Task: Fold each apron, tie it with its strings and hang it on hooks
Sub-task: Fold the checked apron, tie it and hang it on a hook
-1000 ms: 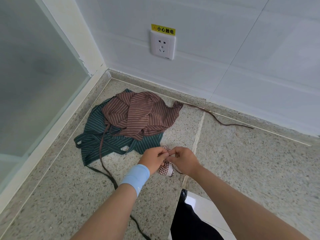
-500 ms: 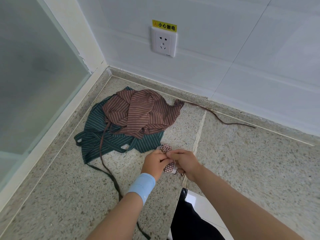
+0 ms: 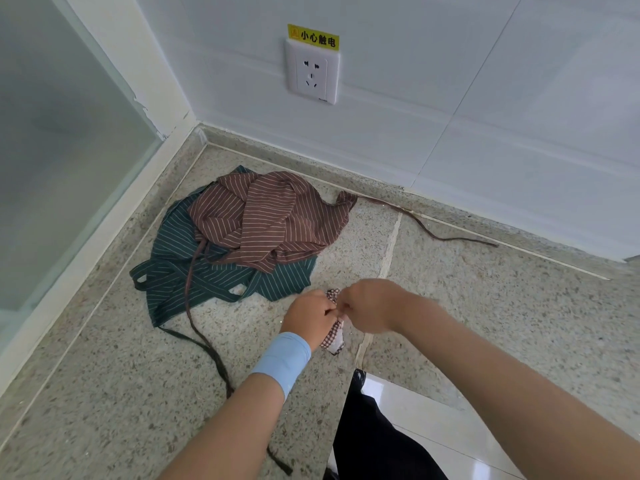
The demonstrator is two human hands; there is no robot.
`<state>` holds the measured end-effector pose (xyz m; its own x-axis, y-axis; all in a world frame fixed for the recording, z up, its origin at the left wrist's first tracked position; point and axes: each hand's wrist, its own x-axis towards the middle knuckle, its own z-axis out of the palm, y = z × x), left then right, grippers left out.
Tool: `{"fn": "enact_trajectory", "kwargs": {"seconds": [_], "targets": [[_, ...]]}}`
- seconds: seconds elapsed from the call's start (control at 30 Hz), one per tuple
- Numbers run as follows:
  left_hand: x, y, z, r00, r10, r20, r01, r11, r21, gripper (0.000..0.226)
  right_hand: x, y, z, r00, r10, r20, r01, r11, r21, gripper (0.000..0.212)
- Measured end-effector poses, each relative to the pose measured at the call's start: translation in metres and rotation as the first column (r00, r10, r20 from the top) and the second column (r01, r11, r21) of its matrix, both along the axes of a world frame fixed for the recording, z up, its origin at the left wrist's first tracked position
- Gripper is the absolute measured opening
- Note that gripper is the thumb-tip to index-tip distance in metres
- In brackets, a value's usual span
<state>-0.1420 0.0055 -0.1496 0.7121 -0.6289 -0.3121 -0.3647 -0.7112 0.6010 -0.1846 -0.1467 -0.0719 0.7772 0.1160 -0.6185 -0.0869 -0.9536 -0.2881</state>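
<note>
A person leans over a speckled grey stone surface (image 3: 485, 323) in a corner of white tiled wall. Both bare forearms reach in from six o'clock and meet near the middle.

Between the hands is a small, tightly folded red-and-white checked apron bundle (image 3: 333, 338), resting just above the stone. The left hand (image 3: 311, 317), with a pale blue wristband (image 3: 282, 358) below it, has its fingers curled round the bundle's left side. The right hand (image 3: 370, 304) is curled too, its fingertips pinching at the bundle's top, touching the left hand's. Whether a string lies between the fingertips cannot be made out.

At eleven o'clock from the hands, near but not touching them, lies a crumpled brown apron with thin white stripes (image 3: 270, 220), heaped on a dark green striped apron (image 3: 180, 271). A long brown tie string (image 3: 443, 237) trails from the brown apron toward three o'clock along the wall base.

At twelve o'clock on the wall sits a white power socket (image 3: 311, 74) under a yellow warning label (image 3: 313, 37). A frosted glass panel (image 3: 52, 150) fills nine o'clock. Dark trousers (image 3: 374, 445) show at six o'clock.
</note>
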Motion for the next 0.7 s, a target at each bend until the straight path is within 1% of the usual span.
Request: {"fn": "enact_trajectory", "kwargs": {"seconds": [0.07,0.1,0.13,0.17,0.23,0.27,0.37,0.43,0.47,0.5,0.57,0.63,0.7], "targets": [[0.002,-0.002,0.003,0.995,-0.097,0.017,0.096,0.993,0.061,0.025,0.014,-0.002,0.000,0.991,0.037,0.128,-0.044,0.998,0.054,0.025],[0.004,-0.001,0.002,0.992,-0.127,0.010,0.127,0.990,0.058,0.027,0.019,-0.004,-0.004,0.988,0.000,0.157,-0.016,0.995,0.099,0.024],[0.005,0.002,0.000,0.990,-0.143,-0.013,0.144,0.989,0.034,0.031,0.022,-0.005,-0.010,0.982,-0.084,0.168,0.056,0.985,0.164,0.021],[0.004,0.006,-0.001,0.990,-0.135,-0.032,0.135,0.991,-0.008,0.034,0.023,-0.007,-0.016,0.965,-0.206,0.160,0.164,0.957,0.238,0.017],[-0.002,0.015,-0.005,0.995,-0.038,-0.090,0.028,0.994,-0.102,0.036,0.018,-0.009,-0.031,0.898,-0.424,0.115,0.372,0.873,0.317,0.006],[-0.007,0.019,-0.007,0.990,0.045,-0.133,-0.064,0.988,-0.142,0.035,0.012,-0.009,-0.037,0.869,-0.488,0.074,0.442,0.836,0.325,0.004],[-0.020,0.025,-0.011,0.930,0.278,-0.238,-0.321,0.933,-0.162,0.022,-0.013,0.000,-0.051,0.821,-0.571,-0.013,0.540,0.769,0.342,0.009],[-0.027,0.024,-0.012,0.858,0.400,-0.321,-0.467,0.869,-0.164,0.021,-0.029,0.007,-0.056,0.784,-0.620,-0.042,0.585,0.715,0.383,0.011],[-0.029,0.022,-0.011,0.811,0.439,-0.386,-0.529,0.832,-0.166,0.018,-0.036,0.011,-0.057,0.773,-0.632,-0.050,0.595,0.697,0.400,0.011],[-0.032,0.019,-0.008,0.779,0.451,-0.436,-0.560,0.813,-0.159,0.014,-0.043,0.014,-0.057,0.769,-0.637,-0.050,0.597,0.689,0.410,0.010],[-0.036,0.014,-0.005,0.789,0.418,-0.450,-0.532,0.831,-0.162,0.015,-0.053,0.020,-0.057,0.741,-0.671,-0.030,0.616,0.659,0.432,0.008],[-0.036,0.012,0.000,0.794,0.397,-0.461,-0.510,0.847,-0.149,0.018,-0.059,0.023,-0.057,0.677,-0.736,-0.022,0.655,0.589,0.473,0.007],[-0.030,0.014,0.002,0.781,0.369,-0.504,-0.481,0.870,-0.108,0.020,-0.062,0.026,-0.057,0.637,-0.771,0.004,0.669,0.554,0.495,0.017]]}}
